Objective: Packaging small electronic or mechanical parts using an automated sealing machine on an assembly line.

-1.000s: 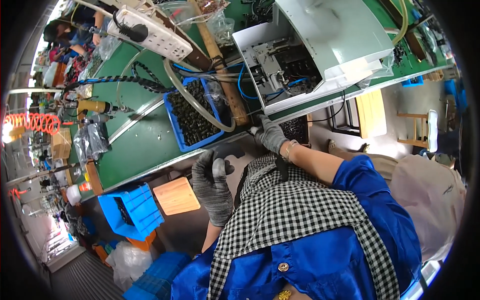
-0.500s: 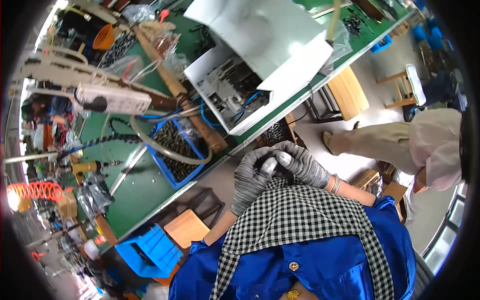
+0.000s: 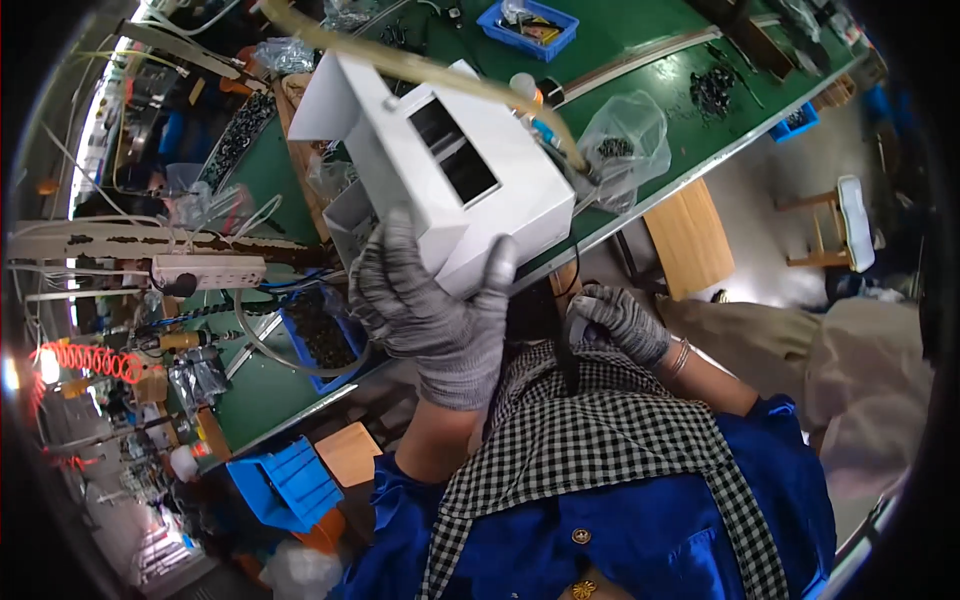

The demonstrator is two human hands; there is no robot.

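My left hand, in a grey knitted glove, reaches forward to the near end of a white metal machine housing. Its fingers and thumb are spread against or just over the housing; exact contact is hard to make out. The housing has two dark rectangular openings on its upper face. By my lap, at the right, my gloved right hand has its fingers curled in. What it holds, if anything, is hidden. A dark strap-like strip hangs beside it, over my checked apron.
On the green bench are a blue bin of small dark parts, a clear plastic bag and a blue tray. A white power strip hangs at the left. Wooden stools stand beyond; a person's leg is at right.
My hands were together at my lap; the left has moved forward and left to the machine. The raised white cover has swung down over its exposed insides. My right hand stays near my lap.
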